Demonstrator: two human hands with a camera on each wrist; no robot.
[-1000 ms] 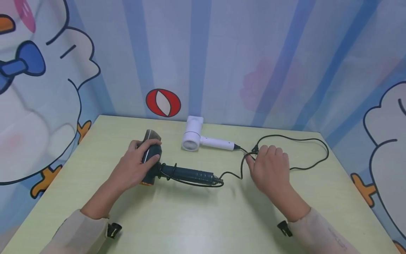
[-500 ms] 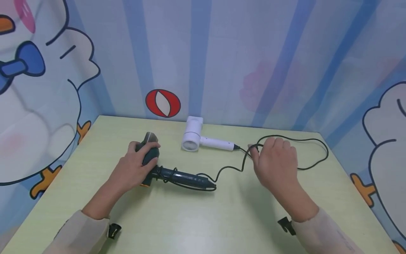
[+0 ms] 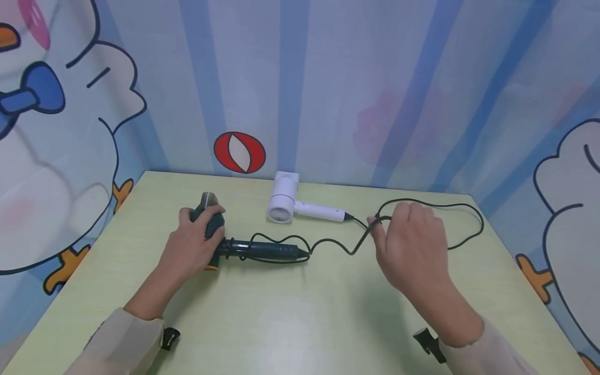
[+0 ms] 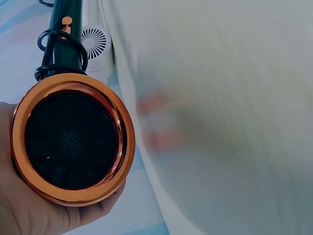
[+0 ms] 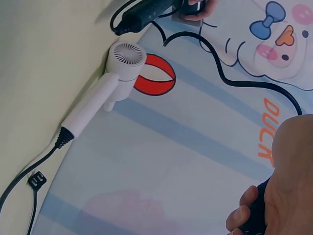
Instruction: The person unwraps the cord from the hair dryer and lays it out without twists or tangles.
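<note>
1. Head view: the left hand [image 3: 189,245] grips the barrel of a dark green hair dryer with a straight round handle [image 3: 262,251], which points towards the right hand [image 3: 414,250]. Its thin black cord [image 3: 350,253] winds round the handle, then crosses between the hands to the right one, whose fingers are curled in. A white plastic hair dryer [image 3: 287,204] lies on the pale yellow-green bench [image 3: 300,323], beyond and between both hands, its handle towards the right hand; a black cord loop [image 3: 479,214] lies past that hand.

2. Left wrist view: the left palm and fingers cup the green dryer's barrel from outside its shiny copper-coloured ring [image 4: 68,195], which frames a round black grille [image 4: 72,142].

3. Right wrist view: the right hand's fingers curl round a dark, plug-like piece [image 5: 257,210], partly hidden, so its exact shape is unclear. Well apart from that hand, near the white dryer's cord, sits a small black plug [image 5: 37,180].
</note>
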